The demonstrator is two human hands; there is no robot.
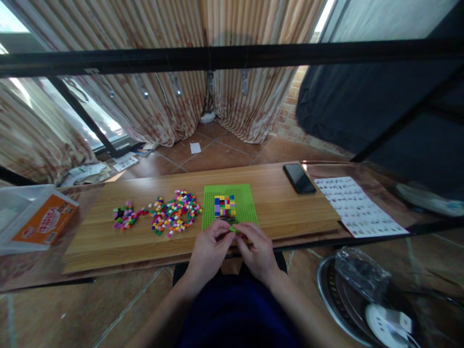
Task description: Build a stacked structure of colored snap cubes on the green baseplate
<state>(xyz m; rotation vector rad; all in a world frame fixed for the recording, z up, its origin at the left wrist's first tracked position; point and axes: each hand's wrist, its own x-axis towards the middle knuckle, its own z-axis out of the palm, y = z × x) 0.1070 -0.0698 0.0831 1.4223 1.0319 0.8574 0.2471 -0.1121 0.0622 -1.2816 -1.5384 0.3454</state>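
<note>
Low over the front edge of a green baseplate, my left hand and my right hand meet with fingertips pinched. Between them is a small light-green toy brick, partly covered by the fingers. Just beyond the fingertips, a block of colourful bricks in blue, yellow, red, white and purple sits on the baseplate. Some dark pieces lie along its near side, partly hidden by my hands. To the left of the baseplate spreads a pile of loose mixed-colour bricks.
A smaller brick cluster lies farther left on the wooden board. A clear plastic box with an orange label stands at far left. At right are a black phone and a printed sheet. A dark rail crosses behind.
</note>
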